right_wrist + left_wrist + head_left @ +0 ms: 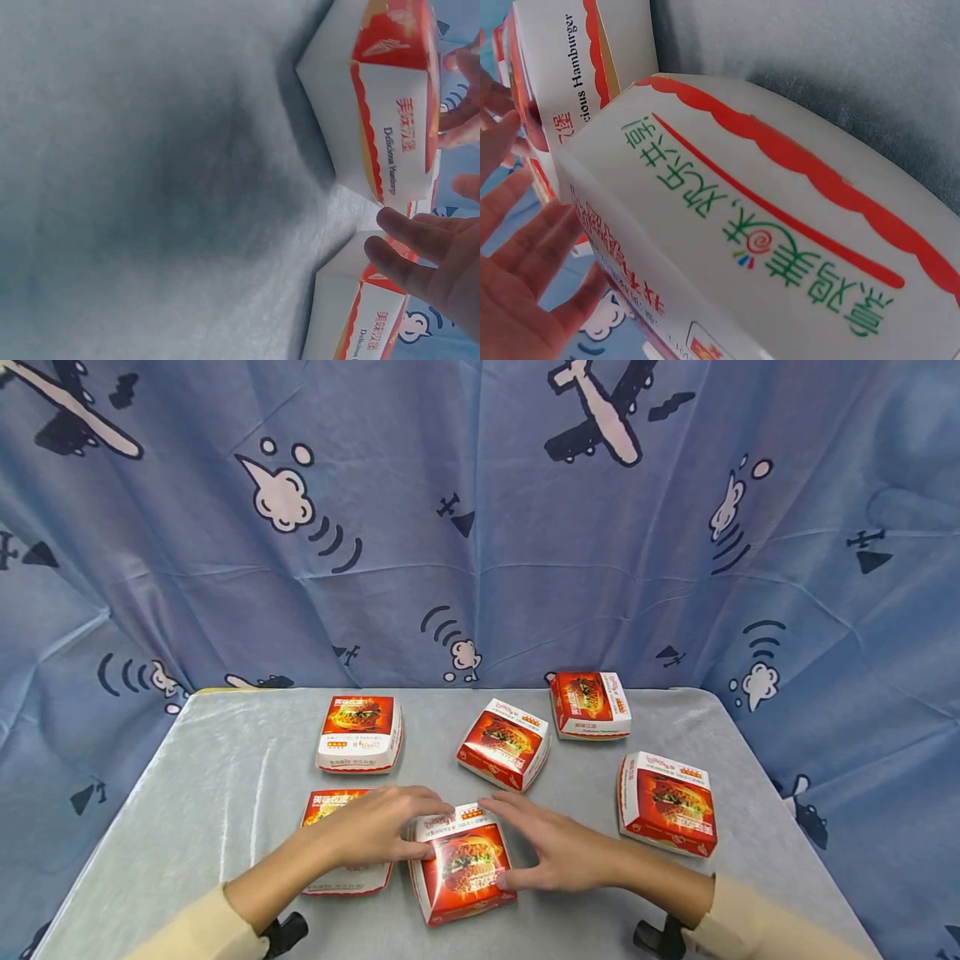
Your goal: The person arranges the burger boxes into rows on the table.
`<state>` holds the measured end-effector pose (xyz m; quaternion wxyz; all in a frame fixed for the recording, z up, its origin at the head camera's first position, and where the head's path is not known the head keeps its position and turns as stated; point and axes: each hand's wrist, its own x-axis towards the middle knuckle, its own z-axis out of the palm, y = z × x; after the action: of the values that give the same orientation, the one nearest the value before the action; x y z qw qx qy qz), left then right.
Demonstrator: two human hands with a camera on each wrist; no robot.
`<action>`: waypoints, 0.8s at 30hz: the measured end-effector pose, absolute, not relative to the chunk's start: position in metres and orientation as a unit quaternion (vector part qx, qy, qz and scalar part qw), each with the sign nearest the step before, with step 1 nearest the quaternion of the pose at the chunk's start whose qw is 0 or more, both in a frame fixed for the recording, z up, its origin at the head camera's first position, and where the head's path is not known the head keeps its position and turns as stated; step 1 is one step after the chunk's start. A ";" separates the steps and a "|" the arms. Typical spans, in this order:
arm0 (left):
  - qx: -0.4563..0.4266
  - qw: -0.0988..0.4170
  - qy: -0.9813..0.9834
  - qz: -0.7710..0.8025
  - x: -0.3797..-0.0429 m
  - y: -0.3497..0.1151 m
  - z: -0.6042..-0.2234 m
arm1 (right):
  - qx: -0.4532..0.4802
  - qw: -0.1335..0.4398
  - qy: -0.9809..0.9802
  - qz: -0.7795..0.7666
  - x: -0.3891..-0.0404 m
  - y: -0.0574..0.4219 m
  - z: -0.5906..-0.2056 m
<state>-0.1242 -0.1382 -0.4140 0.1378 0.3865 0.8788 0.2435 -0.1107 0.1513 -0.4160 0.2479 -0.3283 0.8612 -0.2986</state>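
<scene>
Burger box (467, 867) at near centre of the counter (577, 922), between left hand (382, 828) and right hand (564, 850); I read both hands' fingers as loose, released. An uneven push could skew it into the neighbouring box (326, 806) on its left. Both boxes look closed; contents I cannot see.

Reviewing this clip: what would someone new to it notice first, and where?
Probably the red-and-white burger box at the front middle, with the left hand and right hand on either side of it. Five similar boxes sit around it on the grey tabletop, two of them at the left. Behind, a blue curtain printed with planes and clouds fills the upper view.
</scene>
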 end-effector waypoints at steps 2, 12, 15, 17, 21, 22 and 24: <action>0.394 0.132 0.878 0.236 -0.124 -0.137 -0.413 | -0.331 0.247 0.864 -0.288 -0.109 0.152 -0.418; 0.393 0.121 0.887 0.212 -0.123 -0.135 -0.415 | -0.343 0.252 0.863 -0.274 -0.108 0.156 -0.424; 0.387 0.127 0.888 0.212 -0.123 -0.135 -0.417 | -0.346 0.258 0.859 -0.276 -0.110 0.157 -0.424; 0.382 0.135 0.889 0.212 -0.122 -0.135 -0.417 | -0.350 0.260 0.856 -0.278 -0.112 0.157 -0.424; 0.379 0.141 0.890 0.210 -0.122 -0.135 -0.417 | -0.359 0.259 0.852 -0.278 -0.115 0.158 -0.423; 0.379 0.142 0.890 0.212 -0.122 -0.135 -0.417 | -0.362 0.258 0.851 -0.278 -0.116 0.158 -0.423; 0.379 0.141 0.889 0.213 -0.121 -0.134 -0.416 | -0.367 0.257 0.850 -0.277 -0.117 0.158 -0.423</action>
<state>-0.1215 -0.1343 -0.4164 0.1414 0.3788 0.8893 0.2135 -0.1170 0.1578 -0.4230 0.2572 -0.3665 0.8503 -0.2766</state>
